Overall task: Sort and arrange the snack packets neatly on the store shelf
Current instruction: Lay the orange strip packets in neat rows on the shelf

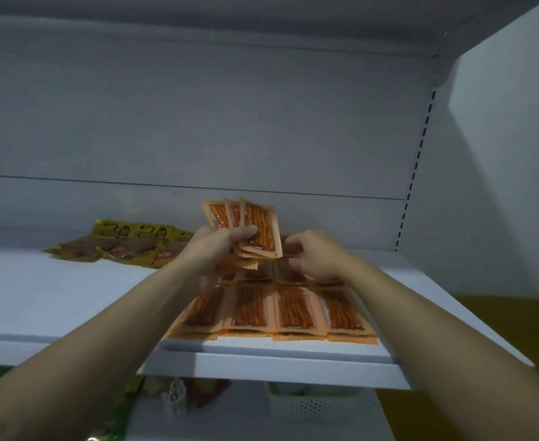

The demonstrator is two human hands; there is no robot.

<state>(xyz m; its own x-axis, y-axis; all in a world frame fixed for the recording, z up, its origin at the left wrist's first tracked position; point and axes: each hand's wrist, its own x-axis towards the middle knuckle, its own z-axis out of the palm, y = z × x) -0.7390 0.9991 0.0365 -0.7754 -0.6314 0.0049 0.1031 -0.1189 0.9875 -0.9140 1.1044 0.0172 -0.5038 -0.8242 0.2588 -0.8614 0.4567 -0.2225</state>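
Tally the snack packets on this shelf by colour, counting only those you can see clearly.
front-row orange packets: 4
fanned orange packets in the left hand: 3 showing
yellow packets: 3 showing
back-row orange packets: partly hidden, not counted
Total: 10 clearly seen

Front row of stick-snack packets (290, 308) is lying side by side along the shelf (70, 297) front edge, right of centre. Second row (255, 275) is lying directly behind it. Left hand (217, 246) is holding a fan of packets (258, 227) above the second row; right hand (315, 253) is sitting just right of the fan. Separate packet group (118, 246) is lying at rear left, well apart.
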